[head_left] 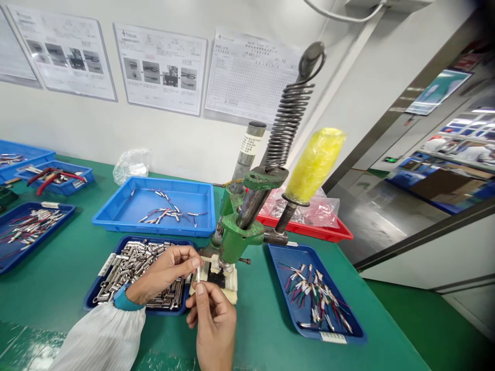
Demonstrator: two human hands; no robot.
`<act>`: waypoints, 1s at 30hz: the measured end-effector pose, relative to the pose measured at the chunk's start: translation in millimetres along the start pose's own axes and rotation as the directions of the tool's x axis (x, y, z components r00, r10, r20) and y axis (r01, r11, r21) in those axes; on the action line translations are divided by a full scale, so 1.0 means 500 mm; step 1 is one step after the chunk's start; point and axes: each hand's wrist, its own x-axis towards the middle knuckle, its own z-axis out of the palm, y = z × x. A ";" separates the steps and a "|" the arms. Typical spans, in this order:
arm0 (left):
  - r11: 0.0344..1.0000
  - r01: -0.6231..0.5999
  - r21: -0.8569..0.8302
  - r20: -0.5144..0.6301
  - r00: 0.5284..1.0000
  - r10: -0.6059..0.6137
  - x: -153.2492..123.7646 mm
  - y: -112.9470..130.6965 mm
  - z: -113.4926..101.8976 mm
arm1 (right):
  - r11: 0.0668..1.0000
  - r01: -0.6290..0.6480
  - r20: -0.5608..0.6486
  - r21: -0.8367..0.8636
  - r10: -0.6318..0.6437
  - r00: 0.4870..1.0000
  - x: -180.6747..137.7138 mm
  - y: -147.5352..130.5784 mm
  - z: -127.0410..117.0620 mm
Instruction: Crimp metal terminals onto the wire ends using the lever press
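Note:
Between my two hands is a small, slim silvery-white piece [198,273], too small to name exactly. My left hand [170,270] pinches its upper end between thumb and fingertips. From below, the thumb and fingers of my right hand [214,319] close on its lower end. Just behind them stands a green hand press [242,234] with a coiled spring [291,121] and a yellow-wrapped lever handle [315,165]. The press's pale base [231,288] lies close beyond my right fingers. Under my left hand, a dark blue tray [91,296] holds many shiny metal tubes [135,265].
A dark blue tray [350,335] of wired parts sits right. Behind are a lighter blue tray [116,221] with several wired pieces and a red tray [344,232] with plastic bags. More trays, one holding red-handled pliers [50,178], stand left. Papers hang on the wall.

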 end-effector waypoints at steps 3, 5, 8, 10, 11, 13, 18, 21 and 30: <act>1.000 -0.004 -0.006 0.000 1.000 0.004 0.000 0.001 0.001 | 1.000 -0.019 -0.004 -0.021 0.019 1.000 0.001 0.007 0.001; 1.000 -0.003 -0.007 -0.004 1.000 0.003 0.000 0.001 0.001 | 0.999 -0.023 -0.006 -0.037 0.022 1.000 -0.001 0.010 0.003; 1.000 -0.002 -0.004 -0.028 1.000 0.001 0.001 0.001 0.000 | 0.998 0.012 -0.019 -0.063 -0.013 1.000 -0.009 0.011 0.004; 1.000 0.000 -0.009 -0.061 0.998 0.000 0.002 0.001 0.001 | 0.995 0.046 -0.047 -0.091 -0.051 0.998 -0.017 0.009 -0.003; 1.000 0.000 -0.012 -0.080 0.997 -0.001 0.003 0.001 0.001 | 0.992 0.061 -0.070 -0.107 -0.069 0.995 -0.020 0.007 -0.009; 1.000 -0.001 -0.014 -0.113 0.994 -0.001 0.004 0.003 0.003 | 0.987 0.086 -0.115 -0.139 -0.102 0.988 -0.021 0.003 -0.029; 1.000 -0.013 0.022 -0.102 0.995 0.015 0.005 0.004 0.005 | 0.966 0.155 -0.171 -0.205 -0.192 0.967 0.004 -0.014 -0.073; 0.999 -0.015 0.050 -0.090 0.996 0.020 0.006 0.001 0.003 | 0.961 0.163 -0.155 -0.222 -0.200 0.967 0.019 -0.023 -0.070; 0.996 -0.014 0.083 -0.068 0.997 0.020 0.007 -0.006 -0.001 | 0.999 -0.037 -0.116 0.033 0.040 0.992 0.036 -0.013 -0.049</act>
